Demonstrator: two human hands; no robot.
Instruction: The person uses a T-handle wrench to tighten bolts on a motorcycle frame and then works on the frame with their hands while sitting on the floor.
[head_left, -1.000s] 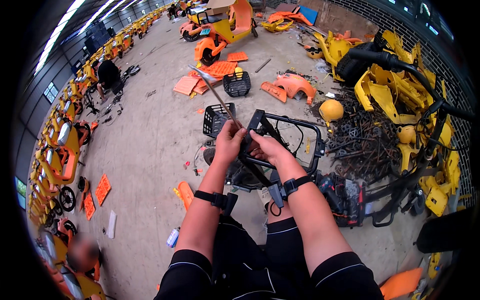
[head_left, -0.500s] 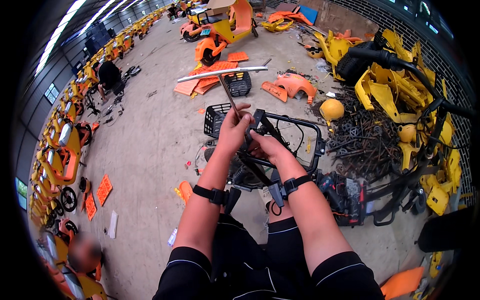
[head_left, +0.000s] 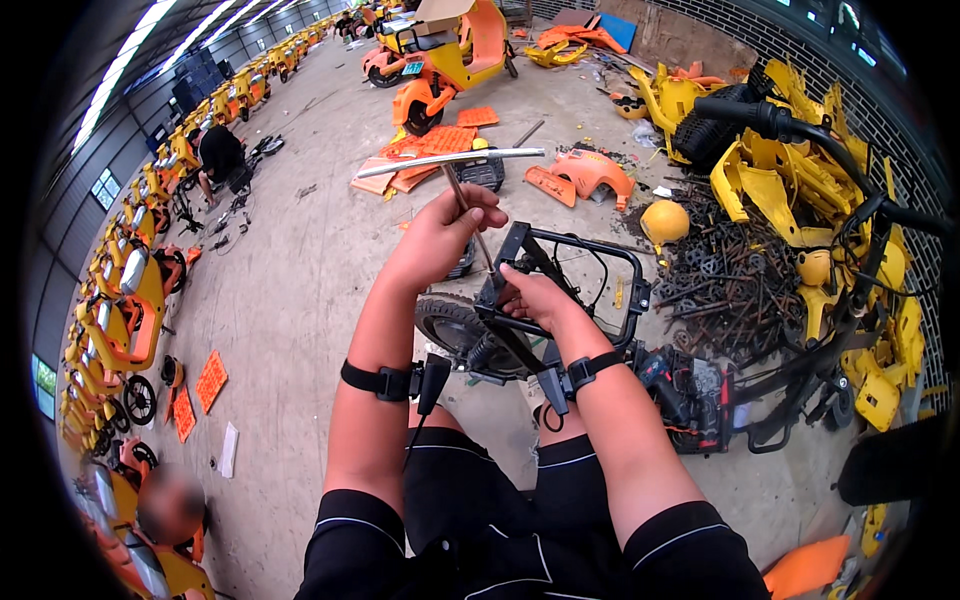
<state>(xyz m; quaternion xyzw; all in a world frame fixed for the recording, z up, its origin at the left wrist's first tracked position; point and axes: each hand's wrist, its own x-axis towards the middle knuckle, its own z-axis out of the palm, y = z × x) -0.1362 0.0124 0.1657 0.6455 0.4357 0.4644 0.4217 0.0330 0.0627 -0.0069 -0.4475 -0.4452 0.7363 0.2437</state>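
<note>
A T-handle wrench [head_left: 450, 162] stands tilted, its silver crossbar at the top. My left hand [head_left: 440, 235] curls round its shaft below the crossbar. The shaft runs down to the black metal frame [head_left: 642, 290] of a scooter or bike. Against that frame, beside the wrench's lower end, rests my right hand [head_left: 540, 300], with fingers bent in and thumb up. What those fingers pinch is hidden. Below and left of them are a tyred wheel [head_left: 445, 325] and a dark coil spring [head_left: 485, 350].
A heap of rusty metal parts [head_left: 725, 270] lies right, with yellow panels [head_left: 780, 180] behind. A red-and-black toolbox [head_left: 700, 400] stands near my right forearm. Orange panels [head_left: 430, 145] and a parked scooter [head_left: 450, 60] are ahead. Scooters [head_left: 130, 290] line the left, where people sit.
My left hand has moved up and left, away from the right hand, and its grip looks looser. The crossbar has shifted slightly right and down. My right hand stays at the frame.
</note>
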